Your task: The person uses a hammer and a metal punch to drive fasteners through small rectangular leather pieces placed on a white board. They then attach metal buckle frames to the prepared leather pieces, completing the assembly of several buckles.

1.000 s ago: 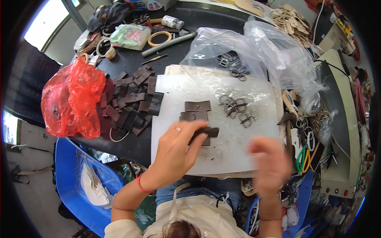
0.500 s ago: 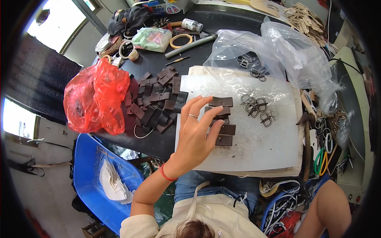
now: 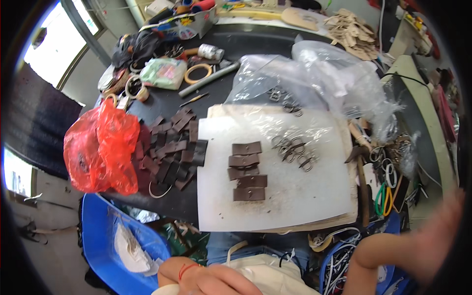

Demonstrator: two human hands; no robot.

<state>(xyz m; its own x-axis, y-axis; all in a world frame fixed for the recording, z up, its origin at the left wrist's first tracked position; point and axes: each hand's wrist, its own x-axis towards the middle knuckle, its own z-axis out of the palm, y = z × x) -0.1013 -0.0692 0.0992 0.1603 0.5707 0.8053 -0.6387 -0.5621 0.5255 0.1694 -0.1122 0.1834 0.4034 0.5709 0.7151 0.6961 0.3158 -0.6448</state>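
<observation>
Several dark brown leather strips (image 3: 248,169) lie stacked in a column on a white cutting board (image 3: 295,206). A cluster of metal buckles (image 3: 295,150) lies just to their right on the board. My left hand (image 3: 211,281) is pulled back to the bottom edge, close to my body, with a red string on its wrist; its fingers are not visible. My right hand (image 3: 435,241) is a blur at the lower right, off the board, and I cannot tell whether it holds anything.
A loose pile of leather strips (image 3: 172,152) lies left of the board beside a red plastic bag (image 3: 101,152). A crumpled clear plastic bag (image 3: 324,83) covers the far right. Tape rolls (image 3: 197,73) and clutter lie behind; tools (image 3: 383,191) line the right edge; a blue bin (image 3: 98,236) sits below left.
My left hand has lifted off the leather strips and drawn back to my body. My right hand has swung out to the lower right. The strips stay stacked on the board.
</observation>
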